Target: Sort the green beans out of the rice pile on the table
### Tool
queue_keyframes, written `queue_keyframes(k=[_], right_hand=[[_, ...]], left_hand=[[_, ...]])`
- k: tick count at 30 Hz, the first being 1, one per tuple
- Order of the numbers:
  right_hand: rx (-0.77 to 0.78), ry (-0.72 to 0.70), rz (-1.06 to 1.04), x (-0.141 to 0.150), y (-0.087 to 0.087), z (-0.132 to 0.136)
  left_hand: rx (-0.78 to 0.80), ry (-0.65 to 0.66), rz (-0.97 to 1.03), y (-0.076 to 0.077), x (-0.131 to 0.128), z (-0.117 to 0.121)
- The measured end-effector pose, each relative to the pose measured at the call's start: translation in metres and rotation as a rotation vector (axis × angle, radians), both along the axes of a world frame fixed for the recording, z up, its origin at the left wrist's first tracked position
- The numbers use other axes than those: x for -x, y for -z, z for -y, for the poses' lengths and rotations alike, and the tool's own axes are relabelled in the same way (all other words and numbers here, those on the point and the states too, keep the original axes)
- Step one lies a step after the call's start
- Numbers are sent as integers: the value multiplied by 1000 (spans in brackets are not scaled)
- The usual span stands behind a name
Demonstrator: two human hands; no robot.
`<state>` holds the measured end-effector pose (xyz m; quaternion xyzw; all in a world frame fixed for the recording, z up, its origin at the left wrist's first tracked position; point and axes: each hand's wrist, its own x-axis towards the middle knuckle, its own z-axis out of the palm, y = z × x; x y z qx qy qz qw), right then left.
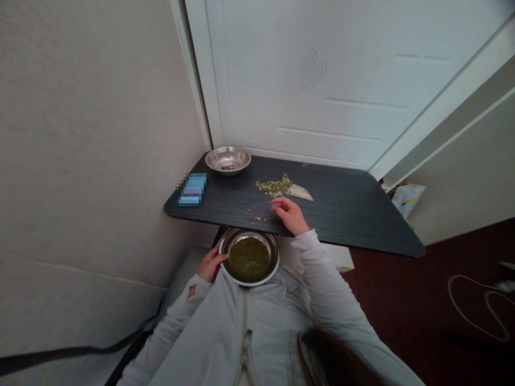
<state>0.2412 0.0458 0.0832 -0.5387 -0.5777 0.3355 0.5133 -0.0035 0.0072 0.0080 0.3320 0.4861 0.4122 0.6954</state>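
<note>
So, left hand (210, 265): clamped on your bowl's (275, 262) rim, some fingers hidden
Bowl: just below the table's (354, 209) near edge, over your lap, green beans (249, 257) inside
Right hand (293, 217): above the table, your fingers look pinched on a clear sheet (260, 209)
Pile (274, 186): green and white mixed, just past your right hand, touching the white grains (301, 192)
Steel bowl (227, 157): back left of the table, blurry blue thing (193, 189) nearer you

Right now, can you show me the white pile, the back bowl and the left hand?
White pile (300, 192), head view: its middle.
Back bowl (227, 157), head view: its inner wall.
Left hand (210, 265), head view: the back of it.
</note>
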Motion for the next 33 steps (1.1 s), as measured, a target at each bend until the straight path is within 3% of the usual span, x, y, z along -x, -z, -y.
queue_keyframes(k=[8,18,33], right_hand=[[6,98,-14,-2,-3,5],[35,212,-35,-23,5,55],[9,277,37,-15,11,52]], left_hand=[[-1,-7,35,-5,-2,2],[-2,-31,80,-2,-3,2],[-15,-41,66,3,-3,1]])
